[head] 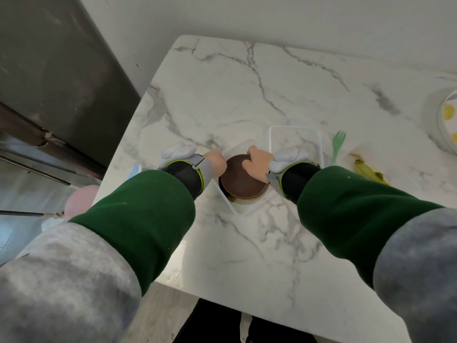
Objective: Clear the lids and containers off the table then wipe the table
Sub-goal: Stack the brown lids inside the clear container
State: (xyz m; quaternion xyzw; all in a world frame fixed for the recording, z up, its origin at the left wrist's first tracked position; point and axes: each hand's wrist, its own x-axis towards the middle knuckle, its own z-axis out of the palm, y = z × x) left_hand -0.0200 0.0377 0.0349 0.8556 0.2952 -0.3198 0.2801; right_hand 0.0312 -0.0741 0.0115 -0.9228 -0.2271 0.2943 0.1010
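**Head view: both hands at the brown lid**

Brown round lid (243, 183) sits in a clear square container (241, 207) near the table's (247, 256) left edge. Right hand (258, 164) curls over the lid's far rim, gripping. Left hand (217, 164) touches its left side; fingers hidden, grip unreadable. Bare marble toward far and near edges. Count: one more clear container (294, 134), one green fork (338, 144), one banana peel (369, 173), one bowl (445, 125) at the right edge.

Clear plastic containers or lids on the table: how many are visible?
2. One clear piece lies under the brown round lid; the other clear piece lies just beyond the right hand. The arms may hide more.
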